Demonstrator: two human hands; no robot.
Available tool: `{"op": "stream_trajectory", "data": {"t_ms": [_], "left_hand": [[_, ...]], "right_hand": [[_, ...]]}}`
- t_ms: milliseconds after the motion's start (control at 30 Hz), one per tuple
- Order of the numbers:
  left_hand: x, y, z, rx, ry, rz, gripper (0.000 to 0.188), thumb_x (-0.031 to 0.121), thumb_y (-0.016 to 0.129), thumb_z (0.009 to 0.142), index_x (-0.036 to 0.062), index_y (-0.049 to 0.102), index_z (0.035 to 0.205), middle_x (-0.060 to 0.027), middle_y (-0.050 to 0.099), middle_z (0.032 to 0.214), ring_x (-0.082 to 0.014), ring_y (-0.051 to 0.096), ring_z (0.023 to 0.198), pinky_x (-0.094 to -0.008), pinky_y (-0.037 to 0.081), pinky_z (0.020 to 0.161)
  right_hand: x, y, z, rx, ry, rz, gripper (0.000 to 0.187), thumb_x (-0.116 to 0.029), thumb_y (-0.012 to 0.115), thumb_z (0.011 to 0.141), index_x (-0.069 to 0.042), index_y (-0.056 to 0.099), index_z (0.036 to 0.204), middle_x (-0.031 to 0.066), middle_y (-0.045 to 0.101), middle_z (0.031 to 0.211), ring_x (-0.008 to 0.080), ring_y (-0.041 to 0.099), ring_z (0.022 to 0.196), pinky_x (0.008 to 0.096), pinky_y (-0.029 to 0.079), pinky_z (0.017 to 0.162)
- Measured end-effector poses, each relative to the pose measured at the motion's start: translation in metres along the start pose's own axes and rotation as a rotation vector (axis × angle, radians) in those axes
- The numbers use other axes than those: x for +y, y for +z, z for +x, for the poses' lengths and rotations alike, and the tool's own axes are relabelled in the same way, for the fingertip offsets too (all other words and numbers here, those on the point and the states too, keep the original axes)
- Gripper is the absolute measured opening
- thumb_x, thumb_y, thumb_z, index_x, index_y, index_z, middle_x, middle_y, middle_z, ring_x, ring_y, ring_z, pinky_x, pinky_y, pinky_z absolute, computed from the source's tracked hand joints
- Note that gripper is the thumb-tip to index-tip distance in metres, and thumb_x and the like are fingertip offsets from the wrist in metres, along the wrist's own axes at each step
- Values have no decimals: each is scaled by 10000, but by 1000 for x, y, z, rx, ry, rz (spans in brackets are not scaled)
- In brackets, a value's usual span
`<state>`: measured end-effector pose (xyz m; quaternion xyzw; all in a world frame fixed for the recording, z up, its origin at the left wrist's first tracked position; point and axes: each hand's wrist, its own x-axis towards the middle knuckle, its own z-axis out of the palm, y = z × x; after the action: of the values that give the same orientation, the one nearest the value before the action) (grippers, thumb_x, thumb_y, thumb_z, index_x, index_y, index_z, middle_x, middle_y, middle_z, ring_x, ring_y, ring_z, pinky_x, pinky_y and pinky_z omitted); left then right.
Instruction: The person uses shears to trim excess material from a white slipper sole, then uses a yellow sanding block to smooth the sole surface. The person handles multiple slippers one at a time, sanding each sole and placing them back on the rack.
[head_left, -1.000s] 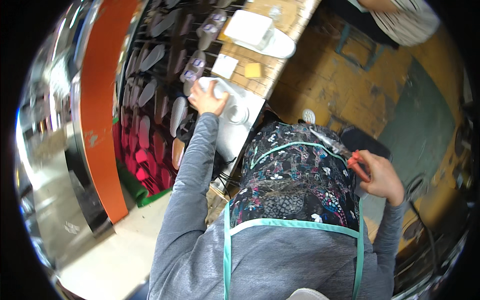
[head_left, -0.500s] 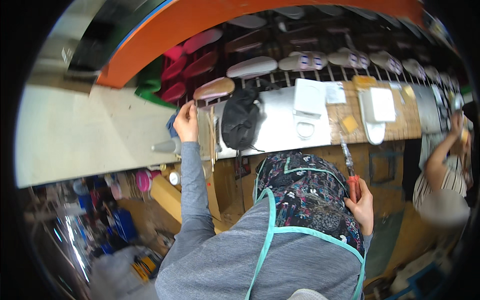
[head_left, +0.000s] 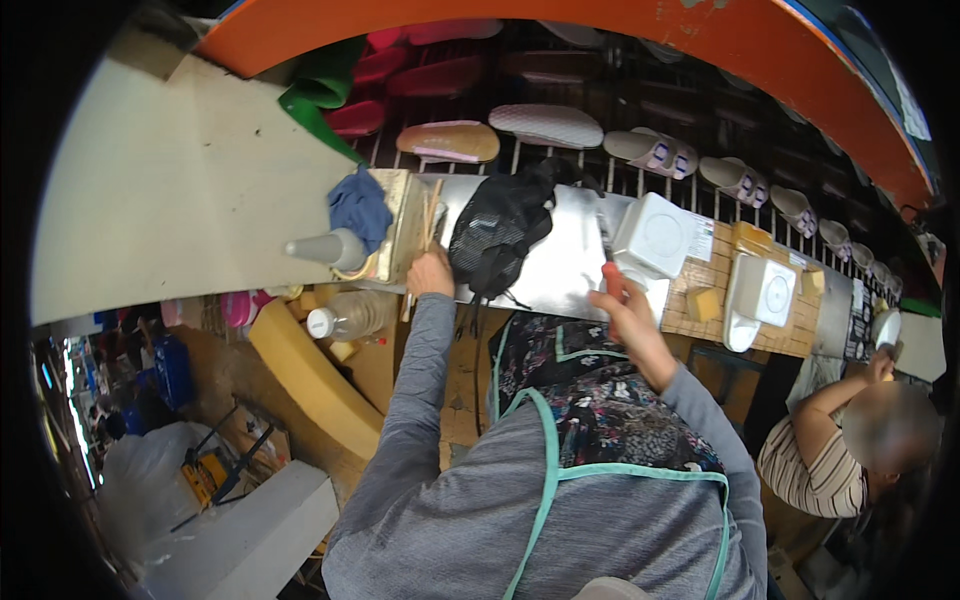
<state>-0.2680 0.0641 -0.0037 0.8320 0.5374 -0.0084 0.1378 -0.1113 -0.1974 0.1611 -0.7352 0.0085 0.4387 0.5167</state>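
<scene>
My left hand (head_left: 430,272) is closed at the table's front edge, over thin wooden sticks (head_left: 432,215). Its fingers hide what they grip. Just right of it lies a black mesh bag (head_left: 500,235). In my right hand (head_left: 640,330) is a red-handled tool (head_left: 612,283) with a slim metal shaft, pointing away from me over the metal tabletop. A white box-shaped piece (head_left: 655,235) rests beyond that hand. To the left of my left hand are a grey cone (head_left: 325,248) and a crumpled blue cloth (head_left: 360,208).
Shoe soles (head_left: 545,125) and sandals (head_left: 650,152) stand on a rack behind the table, under an orange curved frame (head_left: 560,30). At the right are a tiled board (head_left: 690,327), another white box (head_left: 770,290) and a person in a striped shirt (head_left: 815,465). A clear jar (head_left: 355,315) sits below left.
My left hand has moved down and right onto the wooden sticks. The right hand has risen from beside my apron to above the table, still holding the red-handled tool. The view has shifted.
</scene>
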Motion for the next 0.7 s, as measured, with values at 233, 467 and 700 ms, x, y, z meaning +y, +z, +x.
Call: {"op": "stream_trajectory", "data": {"t_ms": [233,467,700], "left_hand": [[1,15,-10,105,23,-38,250,307,576,947,172,680,1129,-215,688,836,-420,677,761,-527,531,646],[-5,22,-11,105,94,-268,200,197,723,819,151,760,1011,-151,675,723,-326,668,668,-440,518,629],[-17,28,15,141,165,-306,179,42,748,731,90,748,903,-108,665,744,-279,655,703,-408,512,677]], "right_hand": [[45,28,48,147,33,-76,579,-173,739,767,69,475,1222,38,569,698,116,508,469,256,384,399],[41,-31,-6,-24,-104,-9,675,-123,730,715,78,440,1291,83,617,957,119,606,731,271,502,632],[57,-81,-26,355,-382,199,535,-6,615,704,3,497,1225,62,561,1014,127,549,894,276,466,777]]}}
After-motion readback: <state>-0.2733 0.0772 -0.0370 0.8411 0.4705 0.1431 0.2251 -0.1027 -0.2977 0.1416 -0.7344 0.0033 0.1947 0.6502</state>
